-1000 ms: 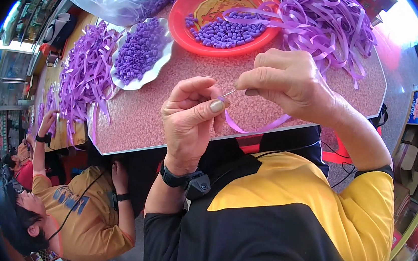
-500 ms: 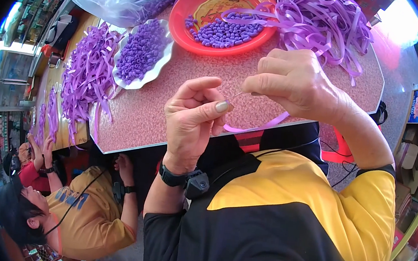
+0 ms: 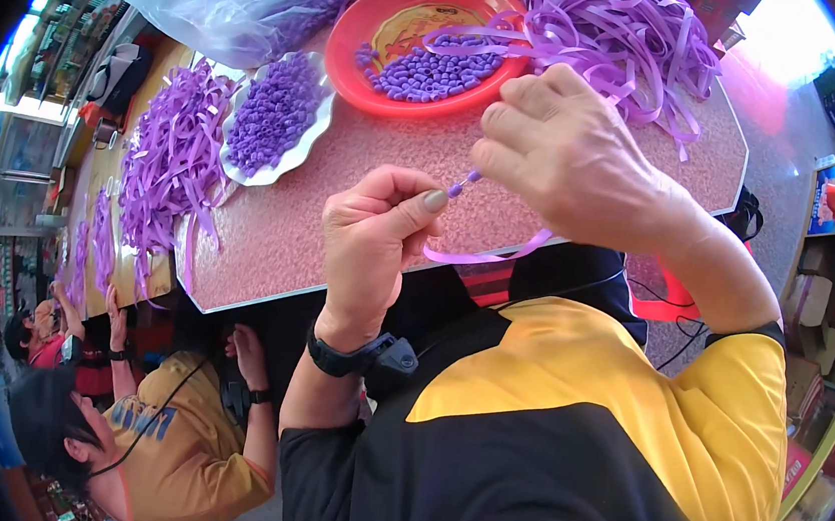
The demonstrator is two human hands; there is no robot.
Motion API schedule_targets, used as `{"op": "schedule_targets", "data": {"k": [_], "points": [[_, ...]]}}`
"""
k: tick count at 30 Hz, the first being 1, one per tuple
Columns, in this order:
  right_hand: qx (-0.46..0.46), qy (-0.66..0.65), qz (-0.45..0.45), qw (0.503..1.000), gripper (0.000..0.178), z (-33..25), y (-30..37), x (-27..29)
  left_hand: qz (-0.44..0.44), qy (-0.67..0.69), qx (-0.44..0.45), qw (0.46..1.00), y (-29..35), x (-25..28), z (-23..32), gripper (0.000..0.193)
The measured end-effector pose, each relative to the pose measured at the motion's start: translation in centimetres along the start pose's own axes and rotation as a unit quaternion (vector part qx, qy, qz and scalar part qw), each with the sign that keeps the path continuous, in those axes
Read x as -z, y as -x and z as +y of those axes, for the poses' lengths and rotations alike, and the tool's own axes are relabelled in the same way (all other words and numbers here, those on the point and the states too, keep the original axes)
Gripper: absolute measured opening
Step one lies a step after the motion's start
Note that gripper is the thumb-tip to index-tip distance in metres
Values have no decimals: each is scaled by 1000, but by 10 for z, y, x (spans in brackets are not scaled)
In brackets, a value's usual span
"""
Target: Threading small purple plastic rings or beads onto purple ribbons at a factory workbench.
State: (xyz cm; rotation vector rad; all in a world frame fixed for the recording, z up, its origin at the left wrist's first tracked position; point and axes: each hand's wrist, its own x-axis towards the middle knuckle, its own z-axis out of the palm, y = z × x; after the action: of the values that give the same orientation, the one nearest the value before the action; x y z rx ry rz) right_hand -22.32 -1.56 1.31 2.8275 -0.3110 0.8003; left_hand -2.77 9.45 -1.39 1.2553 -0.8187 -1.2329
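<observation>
Over the table's near edge, my left hand (image 3: 371, 241) has thumb and forefinger pinched at a small purple bead (image 3: 455, 191). My right hand (image 3: 573, 155) is closed just beyond it to the right, back upward, hiding what its fingers grip. A second purple bead (image 3: 473, 175) shows by the right fingertips, with a thin pale stretch between the two beads. A purple ribbon (image 3: 488, 258) curves below both hands along the table edge. Behind them stands a red plate (image 3: 349, 88) with loose purple beads (image 3: 435, 73) on it.
A white scalloped dish (image 3: 321, 131) heaped with purple beads stands left of the plate. Bundles of purple ribbon (image 3: 178, 142) lie at the left, and a large ribbon pile (image 3: 621, 29) at the back right. Behind the dish sits a clear plastic bag (image 3: 211, 0). Another person (image 3: 169, 438) sits at lower left.
Two purple beads now show between my hands, where a thin strand showed before. My right hand has turned more palm-down and shifted slightly left. The whole view has moved a little.
</observation>
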Motion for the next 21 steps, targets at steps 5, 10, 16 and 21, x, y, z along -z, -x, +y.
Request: {"op": "schedule_targets", "data": {"k": [5, 10, 16, 21], "points": [[10, 21, 9, 1000, 14, -13, -5, 2, -10, -73, -70, 995, 3, -1, -3, 11], [-44, -67, 31, 996, 17, -12, 1, 3, -23, -67, -68, 995, 5, -4, 9, 18], [-37, -62, 30, 997, 21, -7, -1, 12, -39, -42, -108, 992, -10, -14, 3, 16], [-36, -75, 48, 995, 24, 5, 12, 15, -29, -111, -98, 989, -9, -18, 8, 15]]}}
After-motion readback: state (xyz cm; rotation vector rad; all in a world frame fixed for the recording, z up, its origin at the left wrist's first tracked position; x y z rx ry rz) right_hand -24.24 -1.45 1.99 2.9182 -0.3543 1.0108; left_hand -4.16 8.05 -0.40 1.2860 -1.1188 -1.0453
